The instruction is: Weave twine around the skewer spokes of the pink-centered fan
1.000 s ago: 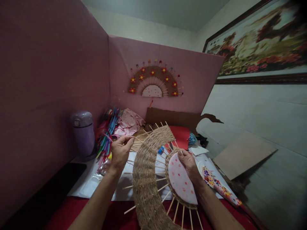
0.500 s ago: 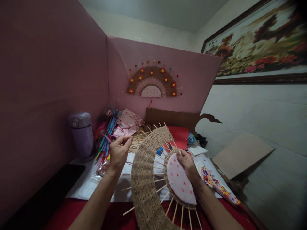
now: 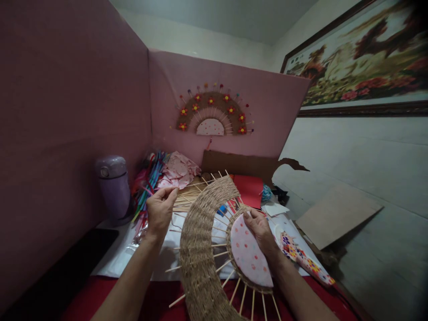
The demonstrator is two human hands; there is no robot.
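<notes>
It looks like a craft corner in a room. Pink boards (image 3: pixel 264 102) stand around a table with white paper (image 3: pixel 113 261), bright fuzzy colored sticks (image 3: pixel 155 171) and crumpled pink cloth (image 3: pixel 180 169). A brown-framed horse picture (image 3: pixel 361 62) hangs nearby.

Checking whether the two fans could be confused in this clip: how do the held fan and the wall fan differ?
The held fan has a plain woven band; the wall fan has red and yellow flowers on its band. The held fan's sticks end bare, while the wall fan's carry colored tips. Both have a dotted half-round center.
</notes>
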